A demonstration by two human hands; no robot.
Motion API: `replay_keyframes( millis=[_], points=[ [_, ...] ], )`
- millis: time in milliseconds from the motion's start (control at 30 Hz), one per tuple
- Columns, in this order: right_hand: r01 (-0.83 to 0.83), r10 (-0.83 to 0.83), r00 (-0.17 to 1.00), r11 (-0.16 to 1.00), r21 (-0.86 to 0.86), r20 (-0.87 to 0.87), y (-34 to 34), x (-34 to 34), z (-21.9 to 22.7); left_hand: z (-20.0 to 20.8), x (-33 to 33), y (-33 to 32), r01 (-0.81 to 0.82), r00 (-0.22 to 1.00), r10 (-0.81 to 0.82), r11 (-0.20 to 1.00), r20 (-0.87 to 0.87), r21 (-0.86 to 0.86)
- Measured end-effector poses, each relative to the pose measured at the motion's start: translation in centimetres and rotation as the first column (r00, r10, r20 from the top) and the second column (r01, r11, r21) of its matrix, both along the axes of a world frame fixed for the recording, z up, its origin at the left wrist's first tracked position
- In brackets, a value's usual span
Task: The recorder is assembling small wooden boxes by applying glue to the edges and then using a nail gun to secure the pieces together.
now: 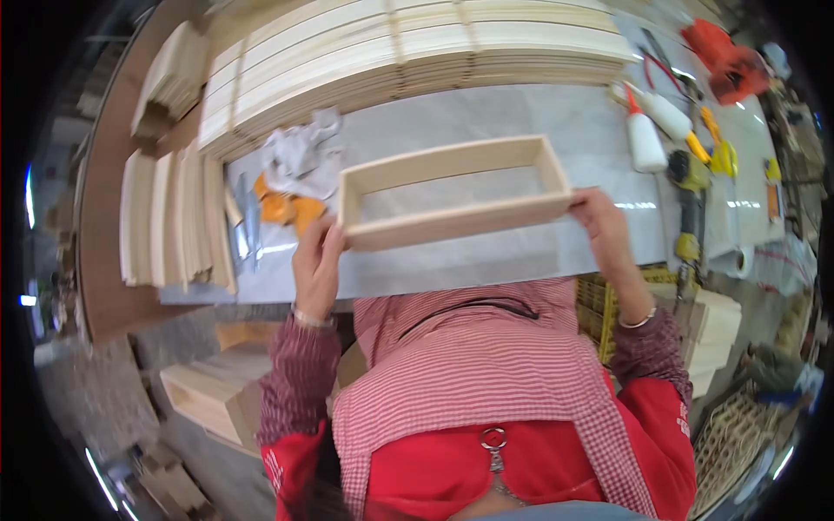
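A long rectangular wooden frame (460, 223), pale and with no bottom visible, is held level over the near part of the grey tabletop (417, 117). My left hand (318, 260) grips its left end near the front corner, thumb along the outside. At the opposite front corner, my right hand (601, 227) pinches the right end between thumb and fingers. Through the frame the grey surface shows. Just beyond my left hand lie an orange cloth (287, 207) and a crumpled light grey rag (304, 154).
Stacked long wooden slats (417, 52) line the table's far side. Shorter boards (174, 217) stand at the left. White glue bottles (645, 143), a yellow-black power drill (688, 208) and a red tool (725, 61) lie at the right. Below left sits another wooden box (213, 395).
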State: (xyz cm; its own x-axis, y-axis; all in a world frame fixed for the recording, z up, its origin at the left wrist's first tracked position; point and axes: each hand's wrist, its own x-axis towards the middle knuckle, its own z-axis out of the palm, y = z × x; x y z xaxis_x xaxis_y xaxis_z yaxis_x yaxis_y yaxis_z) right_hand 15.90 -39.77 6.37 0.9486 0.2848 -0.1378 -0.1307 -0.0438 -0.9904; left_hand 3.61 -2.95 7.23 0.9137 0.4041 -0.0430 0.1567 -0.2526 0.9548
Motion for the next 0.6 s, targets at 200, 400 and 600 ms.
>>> replay_keyframes(
  millis=[200, 400, 600],
  points=[
    [0.029, -0.026, 0.997, 0.999, 0.033, -0.072, 0.7, -1.8, -0.4, -3.0, -2.2, -1.3, -0.039, 0.999, 0.037, 0.994, -0.017, -0.106],
    [0.274, -0.121, 0.918, 0.881, -0.386, 0.377, -2.7, 3.0, -0.6, -4.1, -2.6, -0.5, -0.130, 0.991, 0.129, 0.979, -0.014, -0.159],
    [0.719, -0.340, 0.693, 0.396, -0.571, 0.636, -8.6, 10.5, -4.2, -5.1, -1.8, -0.1, -0.178, 0.984, 0.173, 0.958, -0.044, -0.223]
  ],
)
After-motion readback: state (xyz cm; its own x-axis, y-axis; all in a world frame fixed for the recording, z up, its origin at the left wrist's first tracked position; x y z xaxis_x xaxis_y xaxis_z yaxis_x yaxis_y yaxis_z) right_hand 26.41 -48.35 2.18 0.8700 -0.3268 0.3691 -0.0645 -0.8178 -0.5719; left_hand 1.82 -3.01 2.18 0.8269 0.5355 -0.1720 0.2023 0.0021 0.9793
